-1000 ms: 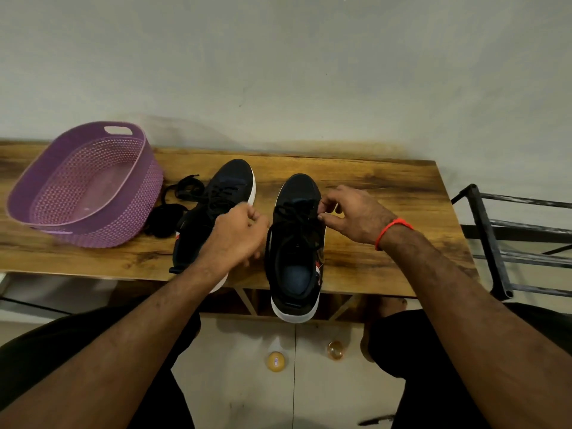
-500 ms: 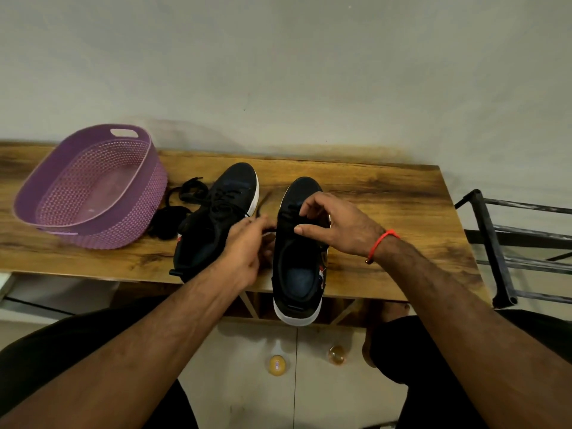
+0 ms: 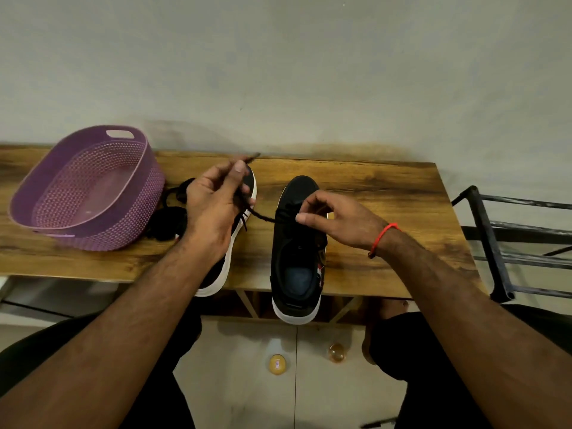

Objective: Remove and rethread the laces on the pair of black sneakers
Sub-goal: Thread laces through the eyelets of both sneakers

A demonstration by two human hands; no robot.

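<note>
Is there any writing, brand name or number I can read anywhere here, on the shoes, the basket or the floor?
None can be read.
Right sneaker: red and white mark on its side, too blurred to read.
Yellow round object on the floor: small label, too small to read.
Purple basket: no text visible.

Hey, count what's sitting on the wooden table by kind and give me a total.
Black sneakers: 2, one under the left hand, toe showing, one by the right hand, heel at
Purple basket: 1
Black bundle beside the basket, too dark to identify: 1
Total: 4
</note>
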